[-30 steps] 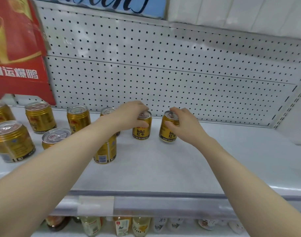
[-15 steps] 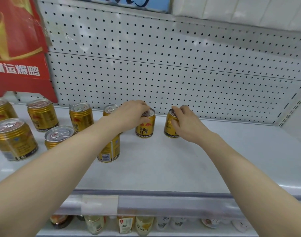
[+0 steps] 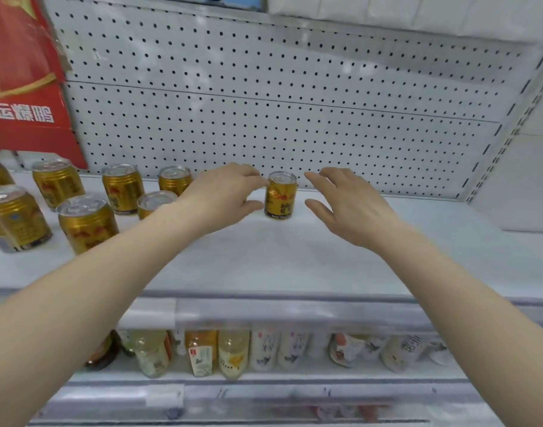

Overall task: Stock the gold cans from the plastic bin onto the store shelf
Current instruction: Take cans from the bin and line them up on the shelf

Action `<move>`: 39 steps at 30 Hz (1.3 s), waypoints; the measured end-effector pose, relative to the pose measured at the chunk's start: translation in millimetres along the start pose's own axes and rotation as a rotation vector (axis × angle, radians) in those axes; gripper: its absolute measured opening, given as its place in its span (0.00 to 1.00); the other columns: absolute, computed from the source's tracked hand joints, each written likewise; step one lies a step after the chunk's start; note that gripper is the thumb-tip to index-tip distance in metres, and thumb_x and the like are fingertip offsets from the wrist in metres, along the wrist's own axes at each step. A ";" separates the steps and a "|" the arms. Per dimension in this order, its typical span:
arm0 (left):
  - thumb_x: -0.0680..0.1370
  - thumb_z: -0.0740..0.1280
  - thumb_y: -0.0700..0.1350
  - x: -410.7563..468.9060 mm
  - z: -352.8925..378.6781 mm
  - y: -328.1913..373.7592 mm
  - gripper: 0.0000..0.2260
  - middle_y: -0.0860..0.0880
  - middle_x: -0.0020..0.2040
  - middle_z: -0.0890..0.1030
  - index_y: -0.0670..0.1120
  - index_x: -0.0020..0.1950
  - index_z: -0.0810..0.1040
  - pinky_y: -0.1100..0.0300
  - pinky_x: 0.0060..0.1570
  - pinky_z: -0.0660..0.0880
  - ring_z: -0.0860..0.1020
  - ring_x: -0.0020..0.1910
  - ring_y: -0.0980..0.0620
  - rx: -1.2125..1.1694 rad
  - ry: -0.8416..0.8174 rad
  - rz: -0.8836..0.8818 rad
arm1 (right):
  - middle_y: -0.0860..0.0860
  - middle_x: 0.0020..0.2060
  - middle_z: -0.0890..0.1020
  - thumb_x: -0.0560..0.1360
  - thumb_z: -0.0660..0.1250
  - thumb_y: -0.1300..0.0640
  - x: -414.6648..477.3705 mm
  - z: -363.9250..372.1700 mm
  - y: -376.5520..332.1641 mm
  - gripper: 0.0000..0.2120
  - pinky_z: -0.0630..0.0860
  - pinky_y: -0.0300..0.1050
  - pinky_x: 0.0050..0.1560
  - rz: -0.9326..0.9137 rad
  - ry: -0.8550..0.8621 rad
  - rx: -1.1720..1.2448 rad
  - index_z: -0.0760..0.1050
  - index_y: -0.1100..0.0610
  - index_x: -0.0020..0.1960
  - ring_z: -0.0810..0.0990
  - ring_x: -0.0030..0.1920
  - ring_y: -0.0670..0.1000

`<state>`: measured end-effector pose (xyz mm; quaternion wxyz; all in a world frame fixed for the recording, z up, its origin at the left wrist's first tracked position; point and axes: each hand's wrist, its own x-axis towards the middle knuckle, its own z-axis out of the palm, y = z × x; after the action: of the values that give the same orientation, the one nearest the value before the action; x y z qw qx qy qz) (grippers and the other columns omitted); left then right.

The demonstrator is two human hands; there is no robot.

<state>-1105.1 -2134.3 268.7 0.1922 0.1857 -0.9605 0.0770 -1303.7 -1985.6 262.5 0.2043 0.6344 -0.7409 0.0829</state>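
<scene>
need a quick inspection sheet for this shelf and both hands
surface: white shelf, right half bare
job's things: gold cans upright in two loose rows at left; one can stands alone mid-shelf; plastic bin not in view
clutter: nothing seen
hands: left hand open, fingertips at the lone can, contact unclear; right hand open, clear of it
cables: nothing seen
surroundings: white pegboard behind; red poster at upper left; bottles on the shelf below

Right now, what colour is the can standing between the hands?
Gold with a silver lid; the can shows best in the head view.
</scene>
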 end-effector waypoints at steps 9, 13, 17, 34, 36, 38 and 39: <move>0.78 0.66 0.51 -69.0 10.7 159.5 0.15 0.48 0.58 0.80 0.47 0.63 0.78 0.47 0.44 0.78 0.77 0.56 0.46 -0.042 0.217 0.061 | 0.57 0.58 0.79 0.79 0.53 0.44 -175.2 -30.5 37.4 0.26 0.75 0.53 0.53 -0.107 0.030 -0.045 0.73 0.60 0.68 0.78 0.55 0.60; 0.77 0.67 0.50 -106.4 32.3 229.9 0.15 0.48 0.56 0.80 0.47 0.62 0.79 0.49 0.42 0.78 0.78 0.53 0.45 -0.091 0.220 0.037 | 0.57 0.58 0.79 0.79 0.57 0.46 -258.6 -25.4 56.4 0.24 0.75 0.54 0.53 -0.122 0.019 -0.014 0.73 0.61 0.66 0.78 0.54 0.60; 0.78 0.68 0.49 -149.7 65.0 291.5 0.14 0.47 0.57 0.80 0.46 0.62 0.79 0.51 0.46 0.78 0.78 0.54 0.44 -0.148 0.190 0.006 | 0.57 0.57 0.79 0.79 0.60 0.48 -340.6 -8.4 66.1 0.22 0.75 0.54 0.54 -0.133 -0.004 0.051 0.74 0.61 0.66 0.77 0.55 0.59; 0.76 0.68 0.47 -351.5 296.9 435.2 0.15 0.53 0.58 0.78 0.50 0.63 0.77 0.54 0.43 0.78 0.74 0.58 0.49 -0.534 -0.282 -0.390 | 0.54 0.54 0.79 0.69 0.74 0.56 -571.6 213.7 -4.2 0.24 0.77 0.50 0.39 0.112 -0.595 0.436 0.75 0.57 0.64 0.79 0.50 0.60; 0.77 0.63 0.49 -372.1 333.3 445.3 0.15 0.52 0.58 0.79 0.50 0.62 0.78 0.53 0.46 0.78 0.75 0.57 0.48 -0.562 -0.319 -0.399 | 0.55 0.55 0.78 0.68 0.74 0.56 -590.0 258.7 -12.1 0.27 0.79 0.53 0.39 0.145 -0.729 0.431 0.73 0.56 0.65 0.79 0.50 0.61; 0.76 0.60 0.51 -387.8 367.3 453.5 0.17 0.51 0.57 0.80 0.49 0.61 0.79 0.52 0.48 0.79 0.77 0.55 0.47 -0.557 -0.362 -0.384 | 0.56 0.58 0.77 0.69 0.73 0.56 -603.1 300.3 -19.1 0.29 0.78 0.53 0.45 0.178 -0.843 0.428 0.71 0.56 0.68 0.78 0.53 0.61; 0.76 0.60 0.51 -394.7 384.8 456.3 0.16 0.51 0.57 0.81 0.49 0.60 0.80 0.53 0.47 0.79 0.78 0.54 0.47 -0.531 -0.378 -0.363 | 0.56 0.61 0.75 0.70 0.72 0.56 -608.0 321.2 -22.7 0.30 0.77 0.52 0.49 0.191 -0.890 0.414 0.68 0.55 0.71 0.77 0.56 0.61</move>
<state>-1074.1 -1670.2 -275.1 0.0635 0.3074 -0.9171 -0.2460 -1277.2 -1561.5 -278.6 -0.2703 0.5649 -0.7790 -0.0319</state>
